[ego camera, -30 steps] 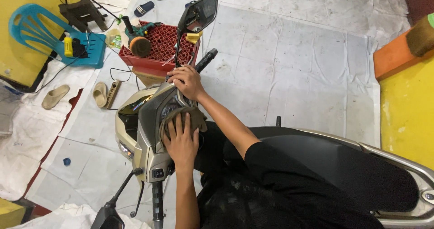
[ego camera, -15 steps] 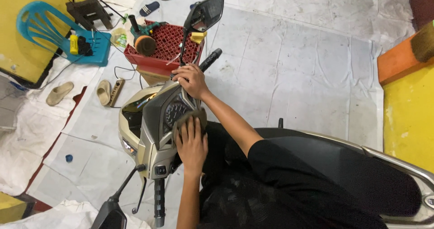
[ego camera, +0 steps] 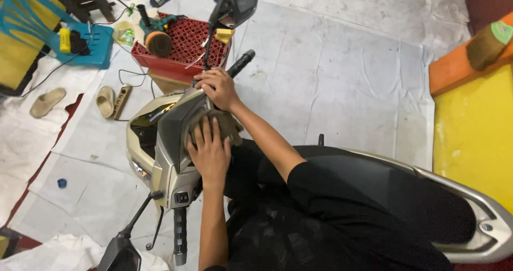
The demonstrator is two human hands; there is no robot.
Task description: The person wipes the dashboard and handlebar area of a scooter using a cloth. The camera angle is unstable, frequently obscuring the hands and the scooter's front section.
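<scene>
2 hands work at the scooter's instrument panel point(ego camera: 179, 122), near the middle of the scene. The left hand point(ego camera: 209, 151) presses a brownish cloth point(ego camera: 227, 125) flat on it, probably wiping; the right hand point(ego camera: 216, 86) grips the handlebar point(ego camera: 239, 63) just beyond, seemingly for steadiness. A red crate point(ego camera: 184, 41) sits farther off.

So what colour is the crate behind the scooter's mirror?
Red. The crate shows in the head view, just beyond the person's right hand.
</scene>
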